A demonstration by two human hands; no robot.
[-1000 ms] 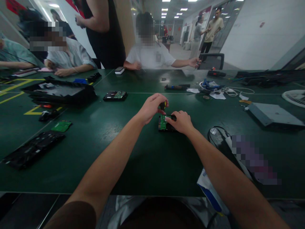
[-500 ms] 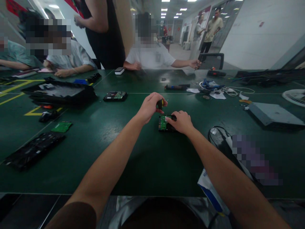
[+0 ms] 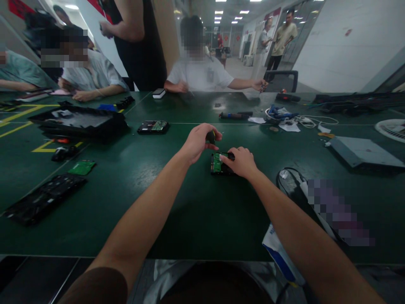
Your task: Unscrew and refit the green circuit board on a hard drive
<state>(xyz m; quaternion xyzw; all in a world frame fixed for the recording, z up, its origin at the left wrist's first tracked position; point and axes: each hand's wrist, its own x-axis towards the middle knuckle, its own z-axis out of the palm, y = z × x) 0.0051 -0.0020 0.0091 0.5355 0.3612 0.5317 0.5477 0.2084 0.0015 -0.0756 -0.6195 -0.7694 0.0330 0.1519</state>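
A hard drive [image 3: 216,164], green circuit board facing up, lies on the dark green table in front of me. My right hand [image 3: 243,162] grips it from the right, with the thumb resting on the board. My left hand [image 3: 199,142] is curled around the dark handle of a screwdriver [image 3: 210,137], just above the drive's far left part. The fingers partly cover the handle. I cannot make out the screwdriver's tip or whether it touches a screw.
Another hard drive [image 3: 152,127] lies farther left, near a black plastic tray [image 3: 95,120]. At left are a loose green circuit board [image 3: 82,167] and a black panel [image 3: 47,198]. A grey metal box [image 3: 368,152] stands right. People sit across the table.
The fingers of my left hand have shifted slightly around the screwdriver handle, and less of its yellow part shows. My right hand and the hard drive stay in place.
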